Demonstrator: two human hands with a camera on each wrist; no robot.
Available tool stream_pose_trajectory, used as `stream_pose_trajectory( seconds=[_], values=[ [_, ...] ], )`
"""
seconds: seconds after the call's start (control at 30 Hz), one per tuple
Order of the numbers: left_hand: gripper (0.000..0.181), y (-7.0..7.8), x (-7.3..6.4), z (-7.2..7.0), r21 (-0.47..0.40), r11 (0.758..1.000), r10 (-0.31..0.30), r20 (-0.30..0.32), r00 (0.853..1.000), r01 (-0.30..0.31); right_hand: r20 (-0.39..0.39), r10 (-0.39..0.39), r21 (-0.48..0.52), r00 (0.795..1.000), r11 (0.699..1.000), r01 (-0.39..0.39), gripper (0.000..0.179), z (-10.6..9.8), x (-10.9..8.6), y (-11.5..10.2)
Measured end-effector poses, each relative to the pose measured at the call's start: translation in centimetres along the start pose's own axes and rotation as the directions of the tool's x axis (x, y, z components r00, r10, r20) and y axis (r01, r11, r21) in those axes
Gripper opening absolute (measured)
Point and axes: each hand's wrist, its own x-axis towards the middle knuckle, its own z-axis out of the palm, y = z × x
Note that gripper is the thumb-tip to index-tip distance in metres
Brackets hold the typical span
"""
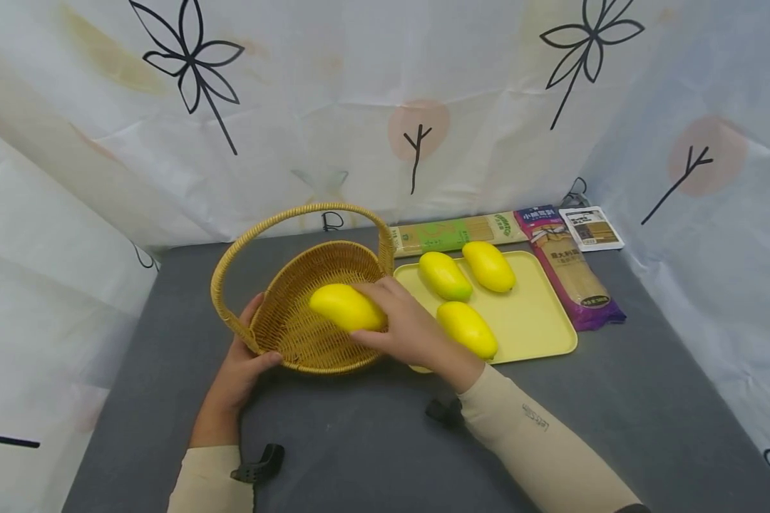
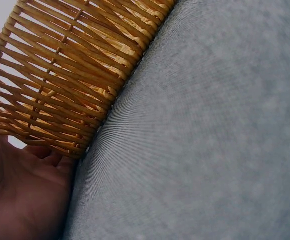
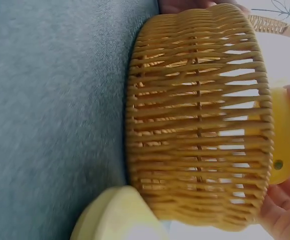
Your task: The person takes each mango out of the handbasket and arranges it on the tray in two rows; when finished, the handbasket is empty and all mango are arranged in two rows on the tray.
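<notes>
A yellow mango [image 1: 345, 307] is gripped by my right hand [image 1: 404, 324], over the mouth of a wicker basket [image 1: 295, 335] with a tall arched handle. In the right wrist view the mango [image 3: 285, 135] shows beyond the basket's rim, with fingers around it. My left hand [image 1: 247, 370] holds the basket's left side, thumb over the rim near the handle's foot. The left wrist view shows that hand [image 2: 27, 195] against the woven wall [image 2: 69, 65]. Three more mangoes, one at the front [image 1: 467, 329], lie on a pale yellow tray [image 1: 539, 320] right of the basket.
Behind the tray lies a long pack of noodles [image 1: 455, 232]. A purple-edged noodle pack [image 1: 571, 274] and a small white-labelled pack [image 1: 592, 228] lie at the right. The grey tabletop [image 1: 346, 442] extends in front, and a patterned curtain [image 1: 334, 107] hangs behind.
</notes>
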Motion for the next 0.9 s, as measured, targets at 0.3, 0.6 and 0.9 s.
stream_pose_trajectory(
  seconds=[0.3, 0.6, 0.9],
  values=[
    [0.105, -0.1, 0.1, 0.0, -0.023, 1.000, 0.007, 0.007, 1.000, -0.007, -0.082, -0.012, 0.017, 0.997, 1.000, 0.013, 0.074, -2.1, -3.0, 0.6],
    [0.106, -0.1, 0.1, 0.0, -0.029, 1.000, 0.008, 0.009, 1.000, -0.008, -0.168, -0.012, -0.003, 0.986, 1.000, 0.012, 0.074, -3.8, -6.1, 1.9],
    [0.105, 0.0, 0.1, 0.1, -0.025, 1.000, 0.011, 0.017, 1.000, -0.011, -0.223, 0.071, -0.006, 0.972, 0.997, -0.075, 0.075, -6.1, -8.7, 3.2]
  ],
)
